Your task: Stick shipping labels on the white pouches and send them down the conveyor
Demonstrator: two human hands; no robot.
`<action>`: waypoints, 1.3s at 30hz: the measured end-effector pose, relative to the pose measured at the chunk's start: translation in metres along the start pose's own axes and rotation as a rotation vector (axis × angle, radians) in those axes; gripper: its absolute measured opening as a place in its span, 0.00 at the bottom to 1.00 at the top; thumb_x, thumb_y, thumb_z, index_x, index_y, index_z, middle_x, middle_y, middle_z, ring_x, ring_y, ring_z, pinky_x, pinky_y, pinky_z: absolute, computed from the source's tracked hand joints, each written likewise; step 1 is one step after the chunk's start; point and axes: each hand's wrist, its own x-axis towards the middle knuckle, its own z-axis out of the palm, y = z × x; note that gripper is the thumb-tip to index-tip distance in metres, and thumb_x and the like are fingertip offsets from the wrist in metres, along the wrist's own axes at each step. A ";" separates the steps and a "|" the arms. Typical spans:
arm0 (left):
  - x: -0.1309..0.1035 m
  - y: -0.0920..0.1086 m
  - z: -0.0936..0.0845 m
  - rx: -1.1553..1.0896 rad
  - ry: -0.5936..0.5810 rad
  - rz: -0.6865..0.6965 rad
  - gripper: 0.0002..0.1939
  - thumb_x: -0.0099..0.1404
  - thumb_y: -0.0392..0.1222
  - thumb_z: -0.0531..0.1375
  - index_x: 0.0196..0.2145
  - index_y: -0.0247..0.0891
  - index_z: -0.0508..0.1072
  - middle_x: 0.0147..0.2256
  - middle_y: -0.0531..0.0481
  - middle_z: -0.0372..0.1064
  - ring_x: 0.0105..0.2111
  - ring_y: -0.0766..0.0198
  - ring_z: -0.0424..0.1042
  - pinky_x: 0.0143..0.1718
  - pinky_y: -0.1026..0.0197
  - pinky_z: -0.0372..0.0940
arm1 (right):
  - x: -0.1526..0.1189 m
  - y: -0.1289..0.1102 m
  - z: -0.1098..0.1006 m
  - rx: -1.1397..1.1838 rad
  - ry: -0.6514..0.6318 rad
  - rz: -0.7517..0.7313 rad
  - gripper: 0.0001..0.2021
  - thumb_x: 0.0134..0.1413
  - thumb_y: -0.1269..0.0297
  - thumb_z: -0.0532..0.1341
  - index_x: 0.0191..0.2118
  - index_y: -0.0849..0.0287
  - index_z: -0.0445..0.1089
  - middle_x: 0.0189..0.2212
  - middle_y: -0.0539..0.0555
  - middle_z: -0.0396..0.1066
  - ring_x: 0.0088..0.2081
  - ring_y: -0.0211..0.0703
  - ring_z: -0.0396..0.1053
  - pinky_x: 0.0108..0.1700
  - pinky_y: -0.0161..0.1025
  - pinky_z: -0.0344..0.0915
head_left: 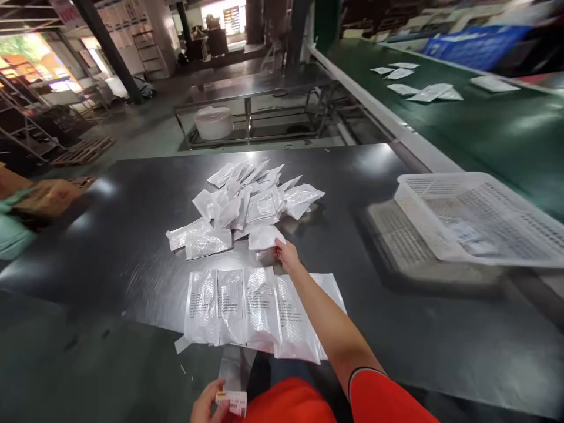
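At the front edge of the pile of white packets [259,200], my right hand [287,255] pinches the corner of one white packet [265,237]. Low in the view, near my body, my left hand [210,404] holds a small printed label [232,403] between thumb and fingers. Between the pile and me, several printed bubble packets [231,305] lie side by side in a row along the near table edge. My right forearm passes over the right end of that row and hides part of it.
The dark metal table [145,194] extends to both sides. A white perforated basket [480,217] at the right holds a few packets. Beyond it, a green conveyor belt [497,129] carries white packets. Cardboard boxes [48,197] stand at the left, a metal frame table [251,88] behind.
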 end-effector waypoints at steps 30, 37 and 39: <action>-0.004 0.125 0.103 0.232 -0.195 -0.121 0.26 0.49 0.59 0.59 0.40 0.40 0.78 0.40 0.44 0.81 0.39 0.47 0.79 0.43 0.51 0.73 | -0.048 0.027 -0.368 -1.491 0.158 -0.274 0.36 0.52 0.51 0.61 0.64 0.61 0.55 0.67 0.63 0.48 0.68 0.59 0.43 0.66 0.56 0.41; -0.009 0.146 0.114 0.301 -0.199 -0.047 0.25 0.52 0.57 0.58 0.41 0.39 0.78 0.44 0.42 0.79 0.42 0.48 0.78 0.45 0.51 0.72 | -0.046 0.029 -0.422 -1.640 0.145 -0.309 0.32 0.54 0.53 0.61 0.63 0.56 0.58 0.66 0.61 0.50 0.67 0.58 0.45 0.64 0.54 0.44; -0.009 0.149 0.114 0.310 -0.184 -0.049 0.25 0.53 0.57 0.57 0.42 0.38 0.78 0.45 0.41 0.78 0.44 0.48 0.77 0.47 0.51 0.72 | -0.043 0.010 -0.448 -1.686 0.155 -0.294 0.29 0.51 0.57 0.64 0.61 0.48 0.63 0.67 0.58 0.49 0.67 0.63 0.43 0.63 0.60 0.44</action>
